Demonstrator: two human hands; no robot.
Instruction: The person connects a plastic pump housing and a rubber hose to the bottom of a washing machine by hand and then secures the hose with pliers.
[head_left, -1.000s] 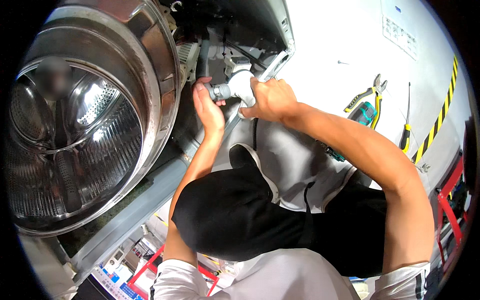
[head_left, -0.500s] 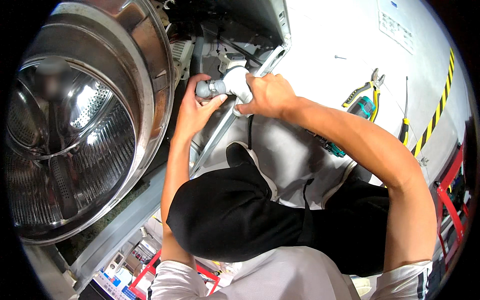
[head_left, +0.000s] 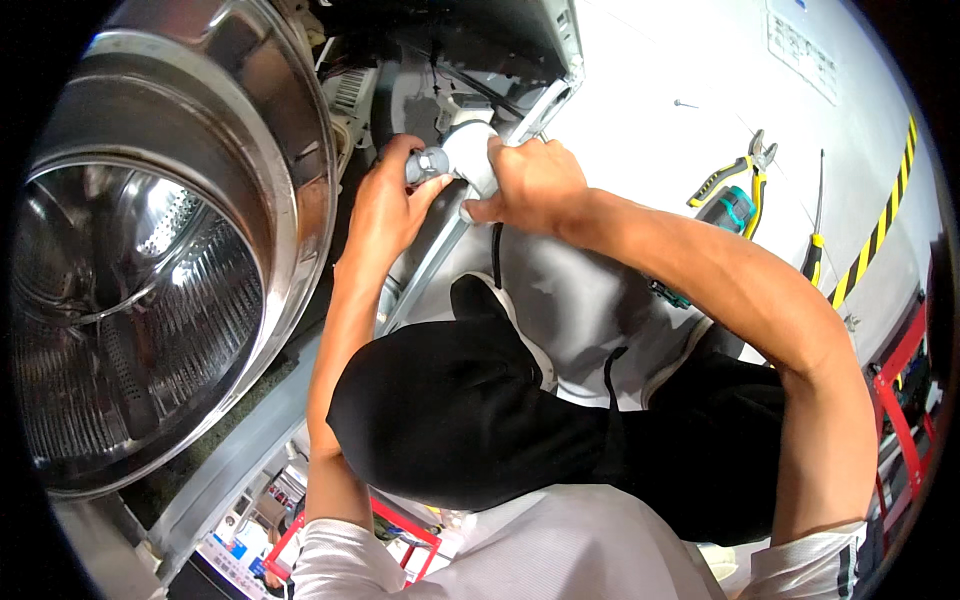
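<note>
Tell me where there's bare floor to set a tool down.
Broad patch: pale floor between the right hand and the pliers. Narrower wedge: between the screwdriver and striped tape. Crowded: around the pliers and teal tool; also around the left hand, grey fitting and metal drum.

On the left, the large silver round drum (head_left: pixel 215 275) is glossy metal, its inner wall ribbed and partly perforated. The white rounded fitting (head_left: pixel 468 155) looks like smooth plastic; the short grey cylindrical connector (head_left: pixel 430 163) beside it also appears plastic. Near, the black trousers (head_left: pixel 470 410) are matt cloth and the white shirt (head_left: pixel 560 550) finely textured fabric. On the right, the black-and-yellow-handled pliers (head_left: pixel 757 168) have bare metal heads, and the slim black-and-yellow screwdriver (head_left: pixel 818 240) a thin metal shaft. The pale floor (head_left: pixel 650 85) looks smooth.
</note>
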